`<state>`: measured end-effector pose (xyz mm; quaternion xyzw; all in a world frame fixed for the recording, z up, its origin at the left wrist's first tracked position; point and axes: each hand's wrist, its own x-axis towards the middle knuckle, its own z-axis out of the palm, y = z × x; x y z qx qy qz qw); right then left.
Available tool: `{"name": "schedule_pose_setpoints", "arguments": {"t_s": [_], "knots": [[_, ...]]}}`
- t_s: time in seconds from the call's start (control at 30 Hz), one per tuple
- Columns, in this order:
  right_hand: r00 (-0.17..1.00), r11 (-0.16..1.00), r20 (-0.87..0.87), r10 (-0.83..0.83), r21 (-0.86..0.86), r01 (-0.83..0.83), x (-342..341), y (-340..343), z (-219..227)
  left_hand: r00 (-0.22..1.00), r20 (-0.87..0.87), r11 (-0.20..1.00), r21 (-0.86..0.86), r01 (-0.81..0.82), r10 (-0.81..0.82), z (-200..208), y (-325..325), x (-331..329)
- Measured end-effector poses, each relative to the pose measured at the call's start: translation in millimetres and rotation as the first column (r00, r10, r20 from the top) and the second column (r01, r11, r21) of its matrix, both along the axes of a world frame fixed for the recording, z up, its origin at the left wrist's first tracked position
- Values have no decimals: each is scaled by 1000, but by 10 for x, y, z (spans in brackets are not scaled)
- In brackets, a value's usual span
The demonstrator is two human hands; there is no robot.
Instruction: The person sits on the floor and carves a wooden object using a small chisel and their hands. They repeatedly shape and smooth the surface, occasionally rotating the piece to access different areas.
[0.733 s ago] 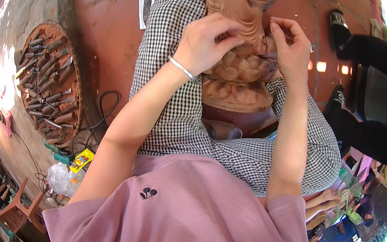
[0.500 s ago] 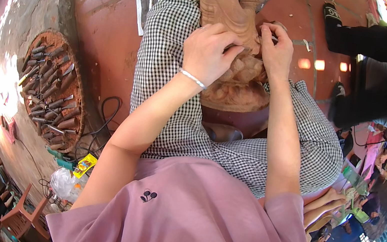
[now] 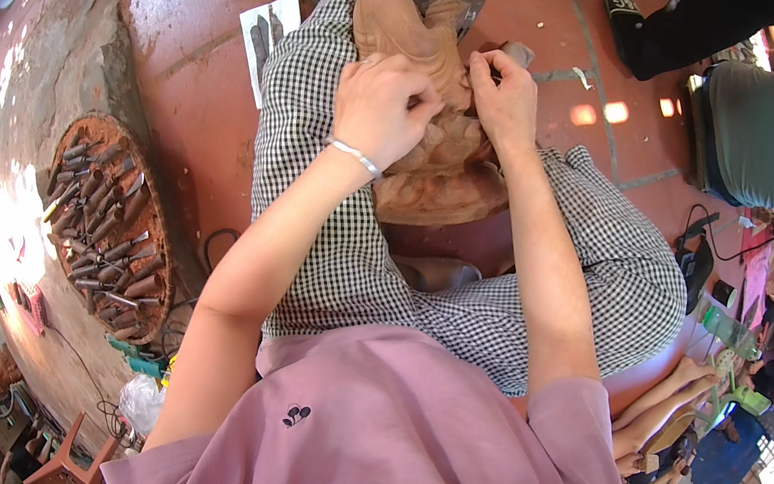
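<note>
- Brown carved wooden figure, its bare surface warm in tone and mostly matte, with deep cut lines throughout.
- Its upper part is smooth and rounded, flowing into curved, drapery-like folds; the far end narrows and runs out of view.
- Below the folds comes a tier of plump, overlapping forms — lotus-like petals, by their look — and beneath that a broader, rounded base, darker and redder, with a curved lower edge.
- It lies between the legs in black-and-white checked trousers, base toward the person, upper end away — whether flat or tilted cannot be told.
</note>
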<state>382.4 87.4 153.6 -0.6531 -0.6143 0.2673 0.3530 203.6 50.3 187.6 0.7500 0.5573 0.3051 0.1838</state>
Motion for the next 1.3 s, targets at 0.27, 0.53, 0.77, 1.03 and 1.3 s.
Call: {"name": "schedule_pose_setpoints", "arguments": {"t_s": [0.27, 0.53, 0.77, 1.03, 1.3], "knots": [[1000, 1000, 29, -13, 5, 12, -6, 10, -33, 998, -51, 999, 29, 24, -22, 15, 81, 40], [998, 1000, 69, -1, -6, 2, -17, 3, 20, 990, -135, 986, 160, 56, -34, 3, 145, 91], [1000, 1000, 2, -15, -12, 15, -8, -5, 7, 988, -134, 996, -35, 78, -82, 200, 79, -245], [999, 999, -42, -12, -43, 11, -24, -10, 57, 987, 156, 998, -46, -30, 37, 46, -55, -124], [999, 1000, -44, -15, -18, 14, 26, 29, -66, 998, 13, 990, 123, 65, -67, 53, -79, -51]]}}
